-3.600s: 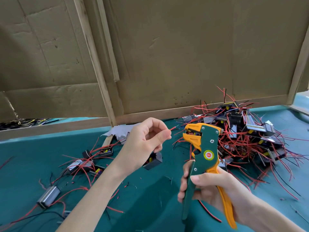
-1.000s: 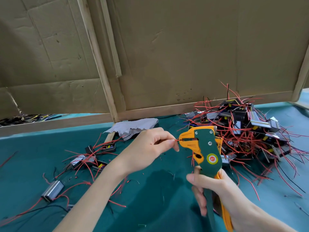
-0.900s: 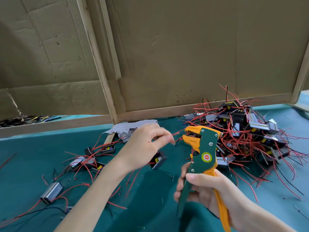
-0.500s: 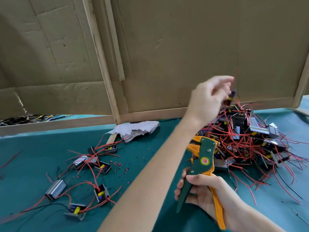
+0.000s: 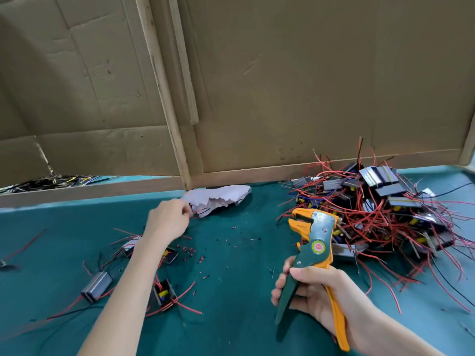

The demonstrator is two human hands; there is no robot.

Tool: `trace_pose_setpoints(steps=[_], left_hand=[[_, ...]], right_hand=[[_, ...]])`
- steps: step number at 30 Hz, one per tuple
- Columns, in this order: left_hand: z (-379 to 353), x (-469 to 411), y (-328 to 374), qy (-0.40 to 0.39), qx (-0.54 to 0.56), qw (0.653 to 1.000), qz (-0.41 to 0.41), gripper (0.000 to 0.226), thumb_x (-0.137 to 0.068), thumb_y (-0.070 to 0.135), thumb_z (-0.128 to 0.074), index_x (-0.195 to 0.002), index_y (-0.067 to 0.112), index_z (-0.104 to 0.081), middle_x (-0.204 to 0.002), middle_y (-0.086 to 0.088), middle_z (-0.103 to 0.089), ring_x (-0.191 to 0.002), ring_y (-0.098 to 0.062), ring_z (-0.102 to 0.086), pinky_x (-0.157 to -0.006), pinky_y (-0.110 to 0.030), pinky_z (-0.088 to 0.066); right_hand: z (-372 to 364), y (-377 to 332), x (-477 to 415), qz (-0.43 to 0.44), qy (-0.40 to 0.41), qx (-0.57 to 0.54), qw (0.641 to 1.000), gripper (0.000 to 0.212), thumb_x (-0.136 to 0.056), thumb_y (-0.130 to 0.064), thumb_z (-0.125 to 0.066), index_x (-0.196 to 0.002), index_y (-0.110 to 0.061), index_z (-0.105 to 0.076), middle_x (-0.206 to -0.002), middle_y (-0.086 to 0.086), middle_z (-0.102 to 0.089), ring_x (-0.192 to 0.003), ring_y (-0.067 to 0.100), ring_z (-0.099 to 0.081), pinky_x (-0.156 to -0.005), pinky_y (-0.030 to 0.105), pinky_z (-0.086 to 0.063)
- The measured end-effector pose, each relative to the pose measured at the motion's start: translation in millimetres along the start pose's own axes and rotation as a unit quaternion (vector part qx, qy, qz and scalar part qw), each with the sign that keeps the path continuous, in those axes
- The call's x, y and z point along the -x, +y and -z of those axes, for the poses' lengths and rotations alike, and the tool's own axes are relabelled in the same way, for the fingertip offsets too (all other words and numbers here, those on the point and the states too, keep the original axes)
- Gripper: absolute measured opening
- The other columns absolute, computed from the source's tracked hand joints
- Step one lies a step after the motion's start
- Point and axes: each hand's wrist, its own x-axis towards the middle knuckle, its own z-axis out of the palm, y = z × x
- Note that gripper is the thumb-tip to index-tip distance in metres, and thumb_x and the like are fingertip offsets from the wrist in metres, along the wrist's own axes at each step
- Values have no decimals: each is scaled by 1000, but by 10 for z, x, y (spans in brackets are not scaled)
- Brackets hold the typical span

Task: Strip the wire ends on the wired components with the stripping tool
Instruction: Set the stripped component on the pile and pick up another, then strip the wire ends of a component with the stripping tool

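Head view: right hand (image 5: 321, 299) grip around stripping tool (image 5: 317, 242); left hand (image 5: 167, 222) grip unclear beside crumpled paper (image 5: 221, 199).

Component pile (image 5: 380, 209) right; stripped components (image 5: 144, 265) left.

Two arms in view, each cut off by the bottom frame edge.
Left forearm (image 5: 128, 291): bare along the whole visible length, slender, smooth outline.
Left hand (image 5: 168, 222): bare, seen from the back; slightly motion-blurred, so finger detail unreadable.
Right forearm (image 5: 380, 337): bare up to the frame corner, only a short stretch visible.
Right hand (image 5: 316, 291): bare, sharper than the left; knuckle creases legible.
Thumbnail (image 5: 295, 272): short, rounded, trimmed close to the fingertip.
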Motion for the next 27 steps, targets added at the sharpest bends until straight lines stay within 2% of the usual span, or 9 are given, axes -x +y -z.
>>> trace_pose_setpoints(steps=[2,5,10,13,15,18,20,22,27], left_hand=[[-124,-40,-175,-14,-54,998,21,15,-93,21,-53,-104,25,-63,-111,-1,-67,-108,-27,-56,-90,-37,-40],[-286,-71,-267,36,-64,997,-3,20,-93,31,-58,-111,25,-58,-106,2,-67,-108,-24,-55,-86,-39,-35],[-365,-32,-153,85,3,995,-54,5,-88,30,-66,-89,29,-61,-91,10,-65,-99,-19,-54,-77,-35,-27],[-347,24,15,71,124,986,-80,14,-84,29,-71,-74,30,-61,-82,13,-65,-88,-15,-56,-78,-34,-37],[-306,45,154,80,219,968,-93,18,-81,25,-75,-68,28,-64,-80,13,-60,-83,-11,-55,-74,-26,-40],[-201,80,338,100,297,945,-97,18,-77,25,-79,-65,31,-67,-85,8,-52,-83,-6,-47,-69,-19,-32],[-157,118,438,81,371,919,-104,17,-77,23,-78,-66,32,-68,-81,8,-64,-79,-5,-55,-72,-19,-39],[-141,188,548,32,480,871,-100,11,-79,17,-77,-72,23,-70,-81,5,-73,-79,-7,-64,-78,-23,-48],[-192,305,738,-13,586,803,-106,15,-78,6,-75,-73,16,-65,-85,-17,-72,-84,-20,-68,-79,-26,-53]], right_hand=[[-16,-9,2,-1,9,-2,1000,14,-63,-1,-68,-76,3,-67,-76,26,-59,-68,42,-62,-66,48,-57],[-44,-6,7,0,18,6,1000,12,-62,-1,-65,-73,3,-67,-75,26,-58,-67,41,-62,-64,48,-58],[-66,-5,35,13,11,44,999,11,-63,-2,-65,-73,2,-67,-75,28,-59,-68,43,-63,-64,47,-58],[-71,-12,40,13,10,44,999,13,-64,-1,-65,-75,3,-65,-76,28,-59,-68,43,-63,-64,46,-57],[-70,-17,43,12,10,40,999,12,-63,-1,-65,-75,3,-66,-76,29,-59,-69,43,-63,-64,46,-57],[-58,-11,33,11,13,40,999,11,-63,-2,-66,-73,2,-68,-76,29,-60,-69,44,-64,-64,46,-57],[-42,-1,20,10,12,39,999,12,-62,-2,-68,-73,2,-69,-76,28,-60,-69,44,-64,-66,47,-57],[-25,10,9,7,7,38,999,19,-57,-4,-74,-74,1,-69,-76,28,-60,-70,43,-64,-67,47,-57],[10,23,-2,9,-3,36,999,28,-50,-9,-78,-75,1,-70,-77,28,-61,-71,44,-65,-67,47,-57]])
